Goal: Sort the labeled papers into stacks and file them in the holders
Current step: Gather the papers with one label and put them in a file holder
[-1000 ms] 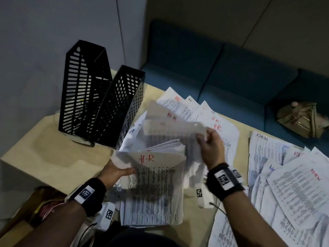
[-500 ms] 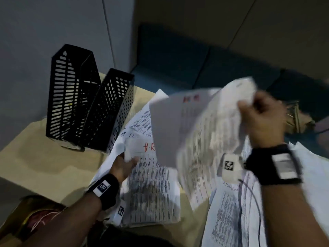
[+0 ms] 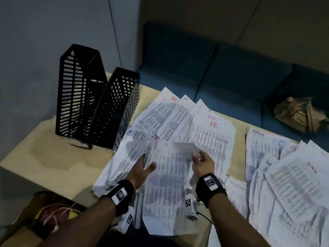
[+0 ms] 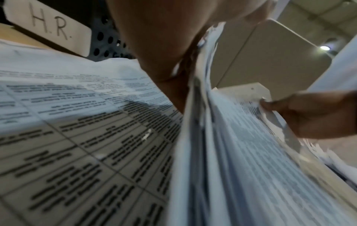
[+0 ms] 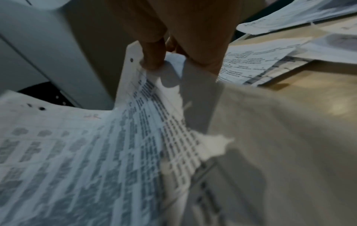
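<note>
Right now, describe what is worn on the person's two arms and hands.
Both forearms are bare, with no sleeves or gloves. The left hand and right hand each have a black wristband carrying a white tag printed with a black square code. A small white camera block, also code-marked, hangs under each wrist; a thin black cable trails from the right one.

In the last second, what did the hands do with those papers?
The right hand swung a sheet up to the right, then brought it down onto the stack, still pinching its top edge. The left hand kept holding the stack's left side. The holders stayed put.
</note>
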Available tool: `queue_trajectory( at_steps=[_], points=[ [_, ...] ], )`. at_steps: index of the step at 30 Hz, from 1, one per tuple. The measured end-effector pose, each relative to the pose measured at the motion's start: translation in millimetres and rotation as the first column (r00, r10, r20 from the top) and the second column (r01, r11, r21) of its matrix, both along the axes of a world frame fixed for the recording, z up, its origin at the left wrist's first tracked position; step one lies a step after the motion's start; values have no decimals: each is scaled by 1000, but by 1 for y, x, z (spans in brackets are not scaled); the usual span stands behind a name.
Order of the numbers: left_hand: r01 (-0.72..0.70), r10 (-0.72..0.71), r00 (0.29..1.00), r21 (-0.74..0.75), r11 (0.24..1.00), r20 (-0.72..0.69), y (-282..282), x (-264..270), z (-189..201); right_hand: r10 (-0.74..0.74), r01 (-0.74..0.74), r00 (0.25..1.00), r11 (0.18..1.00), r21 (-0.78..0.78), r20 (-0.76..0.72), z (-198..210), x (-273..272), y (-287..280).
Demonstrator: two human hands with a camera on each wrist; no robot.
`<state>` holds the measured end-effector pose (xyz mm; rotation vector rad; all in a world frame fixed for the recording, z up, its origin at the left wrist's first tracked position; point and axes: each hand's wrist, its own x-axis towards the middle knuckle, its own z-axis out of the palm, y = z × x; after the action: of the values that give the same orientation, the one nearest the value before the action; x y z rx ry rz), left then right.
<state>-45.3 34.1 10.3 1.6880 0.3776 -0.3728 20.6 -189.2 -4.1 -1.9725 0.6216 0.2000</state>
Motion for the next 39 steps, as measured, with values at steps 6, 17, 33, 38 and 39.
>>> queue_trajectory(
  at_steps=[6, 17, 33, 38, 39],
  points=[
    [45, -42, 999, 114, 992, -33, -10, 0, -4, 96, -96, 994, 995, 12, -59, 3, -1, 6],
    [344, -352, 915, 75, 936, 199, -3, 18, 9, 548, -551, 828, 753, -361, -122, 16, 7, 2],
    [-116, 123, 965, -41, 992, 231, 4, 37, 11, 381, -381, 923, 924, 20, -41, 0, -51, -24],
    [-70, 63, 966, 17, 997, 251, 13, 36, 2, 294, -295, 955, 955, 30, 49, 1, -56, -33],
    [-104, 85, 968, 68, 992, 238, 19, 33, -2, 271, -272, 961, 962, 19, 49, 4, -54, -35]
  ],
)
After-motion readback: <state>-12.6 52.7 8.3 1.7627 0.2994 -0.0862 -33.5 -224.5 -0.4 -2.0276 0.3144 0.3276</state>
